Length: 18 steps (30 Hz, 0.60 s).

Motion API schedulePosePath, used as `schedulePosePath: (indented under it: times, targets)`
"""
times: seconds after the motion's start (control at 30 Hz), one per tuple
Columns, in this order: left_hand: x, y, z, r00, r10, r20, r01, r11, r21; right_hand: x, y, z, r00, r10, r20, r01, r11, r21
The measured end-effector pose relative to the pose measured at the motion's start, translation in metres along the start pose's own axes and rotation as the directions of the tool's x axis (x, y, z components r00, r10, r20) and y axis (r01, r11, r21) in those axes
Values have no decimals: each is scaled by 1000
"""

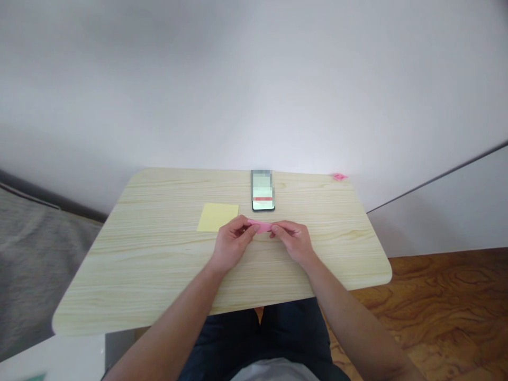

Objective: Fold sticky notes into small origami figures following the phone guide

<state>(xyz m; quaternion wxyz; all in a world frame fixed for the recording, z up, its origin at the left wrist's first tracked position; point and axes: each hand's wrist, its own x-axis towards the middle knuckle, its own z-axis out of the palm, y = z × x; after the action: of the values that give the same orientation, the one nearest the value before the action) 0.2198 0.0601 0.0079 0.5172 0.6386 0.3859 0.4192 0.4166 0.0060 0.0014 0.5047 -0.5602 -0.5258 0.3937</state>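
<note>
A small folded pink paper [261, 226] is held just above the light wooden table [159, 275], near its middle. My left hand [232, 244] pinches the paper's left end with curled fingers. My right hand [291, 241] pinches its right end the same way. Both hands rest close together on the tabletop. A yellow square sheet [217, 217] lies flat just left of my left hand. A phone [262, 190] with a lit screen lies face up right behind the pink paper.
A small pink scrap [339, 177] sits at the table's far right corner. A white wall rises behind the table. Wood-patterned floor [444, 307] shows to the right, grey fabric [35, 264] to the left. My dark-clothed lap is under the near edge.
</note>
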Motion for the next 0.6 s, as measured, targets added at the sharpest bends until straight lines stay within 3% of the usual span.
schedulePosePath:
  times: [0.23, 0.4, 0.6]
  targets:
    - [-2, 0, 3, 999, 35, 21, -35, 999, 14, 2, -1, 0, 1000, -12, 5, 12, 1000, 12]
    - [-4, -3, 6, 999, -29, 40, 27, 999, 38, 2, -3, 0, 1000, -10, -5, 10, 999, 32]
    - [-4, -1, 7, 999, -27, 36, 26, 999, 26, 2, -4, 0, 1000, 3, -22, -2, 999, 48]
